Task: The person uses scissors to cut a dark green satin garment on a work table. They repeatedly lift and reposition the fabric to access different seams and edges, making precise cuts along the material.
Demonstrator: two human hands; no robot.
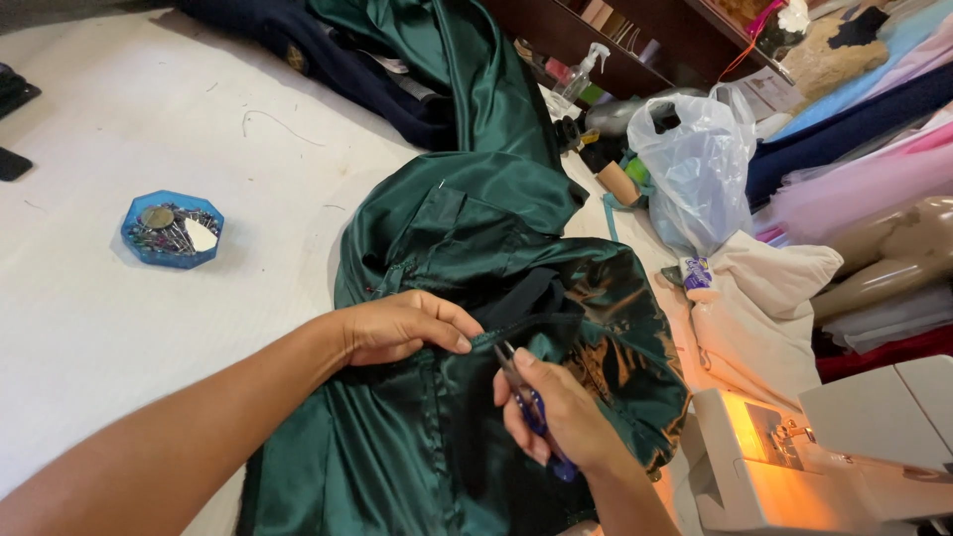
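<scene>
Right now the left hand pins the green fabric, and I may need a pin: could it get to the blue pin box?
Probably yes. The pin box sits in the open on the white table, to the left of the left hand, with nothing between them. The hand would have to let go of the green fabric first.

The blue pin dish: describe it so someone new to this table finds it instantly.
Start at the white table and look left of the green satin garment. The blue pin dish sits alone there, well clear of both hands. It is the only translucent blue, many-sided container, filled with pins.
</scene>
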